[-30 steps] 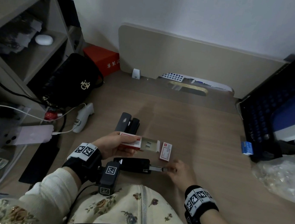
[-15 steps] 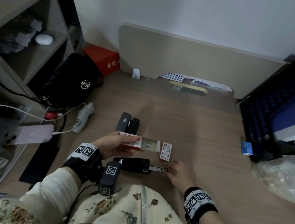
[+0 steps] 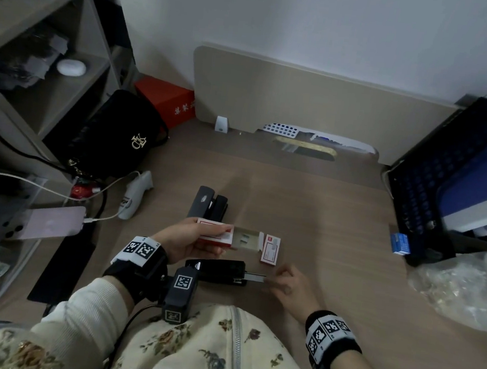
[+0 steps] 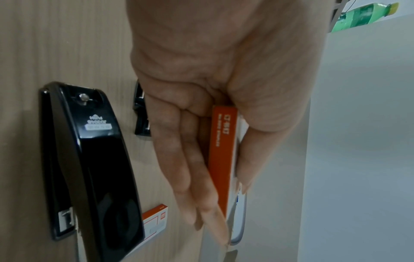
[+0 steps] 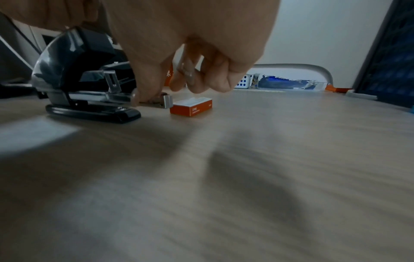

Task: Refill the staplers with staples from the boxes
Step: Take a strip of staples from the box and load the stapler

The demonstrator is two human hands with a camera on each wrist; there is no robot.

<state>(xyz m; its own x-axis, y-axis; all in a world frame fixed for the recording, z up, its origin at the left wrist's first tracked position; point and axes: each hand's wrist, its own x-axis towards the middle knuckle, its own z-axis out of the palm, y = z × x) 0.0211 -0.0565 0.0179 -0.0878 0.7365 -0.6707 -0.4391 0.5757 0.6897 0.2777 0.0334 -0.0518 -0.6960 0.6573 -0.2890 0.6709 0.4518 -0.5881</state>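
Note:
My left hand (image 3: 196,239) grips a red-and-white staple box (image 3: 215,234) between thumb and fingers, its inner drawer (image 3: 246,239) slid out to the right. The wrist view shows the box's orange edge (image 4: 221,159) in that hand (image 4: 224,203). A black stapler (image 3: 220,271) (image 4: 89,168) lies at the table's front edge with its metal tray (image 3: 254,276) pulled out. My right hand (image 3: 281,279) (image 5: 161,90) hovers at the tray's tip, fingers loosely curled; the thumb touches the tray and the other fingers stay above it. A second staple box (image 3: 270,249) (image 5: 191,107) lies just beyond.
Two more staplers (image 3: 210,208) stand behind the boxes. A black bag (image 3: 114,136), phone (image 3: 46,222) and cables crowd the left. A dark crate (image 3: 436,182), small blue box (image 3: 400,243) and plastic bag (image 3: 467,285) sit at the right.
My right hand's fingers have loosened from their pinch on the tray tip and the wrist has drifted slightly right. The left hand and its box have not moved.

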